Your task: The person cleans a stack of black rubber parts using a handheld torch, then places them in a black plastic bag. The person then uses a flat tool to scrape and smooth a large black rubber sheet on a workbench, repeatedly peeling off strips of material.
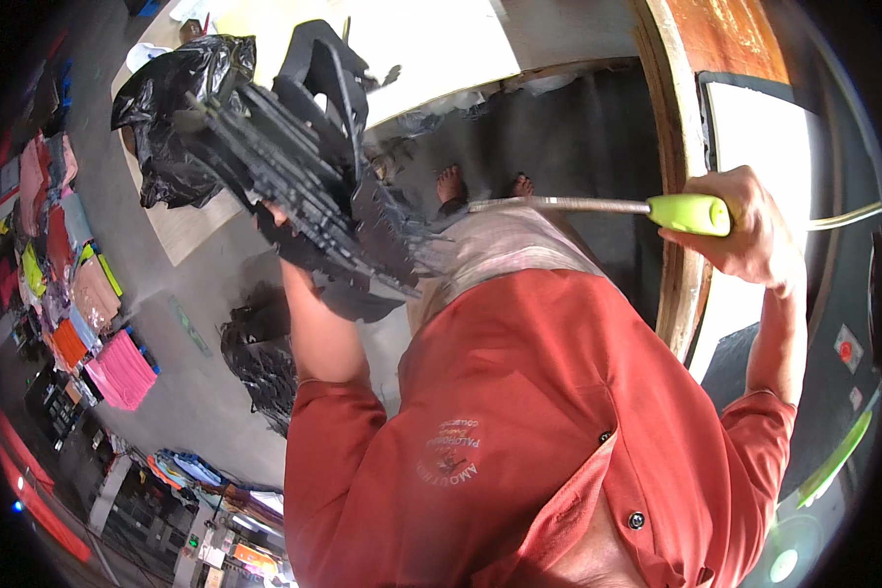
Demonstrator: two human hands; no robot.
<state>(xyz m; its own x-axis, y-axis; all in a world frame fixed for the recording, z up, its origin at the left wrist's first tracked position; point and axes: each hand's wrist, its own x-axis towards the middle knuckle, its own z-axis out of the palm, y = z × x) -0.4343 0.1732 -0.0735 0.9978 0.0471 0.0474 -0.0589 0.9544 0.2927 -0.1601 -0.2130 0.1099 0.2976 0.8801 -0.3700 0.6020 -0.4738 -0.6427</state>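
Note:
My left hand grips a thick stack of black flat pieces, smeared by motion and with ragged edges. The stack covers most of that hand, and only part of it shows below. In my right hand, the fingers are wrapped round the lime-green handle of a tool with a long, thin metal shaft. The shaft points left toward the stack; its far end is blurred, so the tool's exact kind does not show. Shiny black plastic lies just left of the stack, on a pale board.
A brightly lit white tabletop lies ahead. To the right runs a wooden beam. A dark pile sits on the grey floor at left, with stacks of coloured cloth beyond. Bare feet show below.

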